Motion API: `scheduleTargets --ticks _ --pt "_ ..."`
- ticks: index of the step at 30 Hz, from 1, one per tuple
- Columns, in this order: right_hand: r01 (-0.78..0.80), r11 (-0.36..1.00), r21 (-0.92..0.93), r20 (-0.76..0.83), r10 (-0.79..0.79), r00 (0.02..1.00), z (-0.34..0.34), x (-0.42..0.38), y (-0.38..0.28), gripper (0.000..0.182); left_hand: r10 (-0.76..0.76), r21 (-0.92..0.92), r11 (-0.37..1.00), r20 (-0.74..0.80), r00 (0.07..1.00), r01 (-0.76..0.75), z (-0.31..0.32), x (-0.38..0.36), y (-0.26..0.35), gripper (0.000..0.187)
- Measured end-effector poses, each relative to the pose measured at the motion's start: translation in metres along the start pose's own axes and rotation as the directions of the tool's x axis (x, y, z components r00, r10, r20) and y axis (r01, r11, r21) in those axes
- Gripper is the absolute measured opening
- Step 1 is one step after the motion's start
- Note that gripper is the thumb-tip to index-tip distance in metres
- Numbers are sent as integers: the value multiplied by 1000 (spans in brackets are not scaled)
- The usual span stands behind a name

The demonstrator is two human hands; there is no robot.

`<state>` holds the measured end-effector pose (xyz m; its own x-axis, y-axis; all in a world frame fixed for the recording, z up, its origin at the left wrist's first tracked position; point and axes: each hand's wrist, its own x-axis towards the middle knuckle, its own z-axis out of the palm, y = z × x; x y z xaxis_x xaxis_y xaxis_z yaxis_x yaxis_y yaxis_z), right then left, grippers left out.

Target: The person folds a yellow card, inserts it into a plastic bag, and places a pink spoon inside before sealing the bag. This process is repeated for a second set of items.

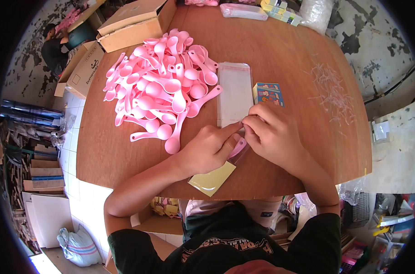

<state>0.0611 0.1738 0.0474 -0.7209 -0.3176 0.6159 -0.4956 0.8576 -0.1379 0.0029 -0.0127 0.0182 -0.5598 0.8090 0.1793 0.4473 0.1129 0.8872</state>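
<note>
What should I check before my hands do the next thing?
1. Left hand and right hand together: ok, fingertips meet.
2. Spoon at the left hand: ok, its handle end shows.
3. What the fingertips pinch: cannot tell, they hide it.
4. Yellow card well away from the table edge: not ok, one corner is close.
5. Clear bags lying flat: ok.
6. Spoon pile neatly lined up: not ok, it's jumbled.

On the counter (289, 59): many pink spoons (171, 86) (too tangled to count), one loose yellow card (212, 179), one blue pack (270, 93), one strip scatter (335, 93)
</note>
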Motion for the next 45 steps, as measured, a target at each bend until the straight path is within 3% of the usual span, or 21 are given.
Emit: scheduleTargets --ticks 2,8,11,16,17,27,31,34,36,38,39,41,42,43,44,45 --pt "40 999 -36 14 -40 999 1 0 0 15 125 49 991 2 992 -125 3 0 -6 27" --pt "57 995 88 30 -60 998 6 -2 5 17 156 64 985 103 982 -163 -2 2 -5 24" --pt "-80 968 237 22 77 997 2 -1 12 17 224 16 974 47 973 -225 4 1 -10 25" --pt "-194 874 445 -91 259 962 -9 6 19 11 66 -131 989 -60 996 -73 10 -1 -7 26" --pt "-151 860 487 -69 211 975 -9 6 19 8 23 -149 988 -88 996 -36 10 0 -9 26" --pt "37 991 125 35 -42 999 -1 2 9 14 6 -124 992 -47 999 -11 11 -1 -14 25" --pt "131 991 -33 54 -129 990 0 -3 6 11 88 -22 996 -50 995 -89 15 -1 -10 23" --pt "118 982 -151 158 -93 983 -3 -10 -1 13 125 -11 992 -48 991 -126 20 0 -12 23" --pt "106 979 -172 144 -81 986 -4 -9 -1 16 114 -8 993 -43 993 -115 20 -1 -14 26" --pt "-89 984 152 24 86 996 -5 -8 2 9 123 -20 992 -42 992 -124 21 -2 -14 32" --pt "-92 984 150 22 89 996 -5 -7 5 9 148 -37 988 -70 987 -151 22 -1 -15 35" --pt "-357 791 497 149 327 933 -8 -7 12 2 156 -63 985 -97 983 -163 23 -4 -15 37" --pt "-356 792 495 150 326 933 -7 -9 20 2 159 -80 983 -86 984 -166 23 -3 -18 38" --pt "-461 678 573 173 449 876 -6 -13 29 3 160 -97 981 -76 984 -167 22 -2 -19 38" --pt "-547 541 639 211 560 801 -6 -15 36 6 159 -100 981 -79 984 -166 23 -4 -19 38" --pt "-629 318 709 255 716 650 -17 -6 38 9 124 -124 983 -123 985 -139 23 -4 -18 37"
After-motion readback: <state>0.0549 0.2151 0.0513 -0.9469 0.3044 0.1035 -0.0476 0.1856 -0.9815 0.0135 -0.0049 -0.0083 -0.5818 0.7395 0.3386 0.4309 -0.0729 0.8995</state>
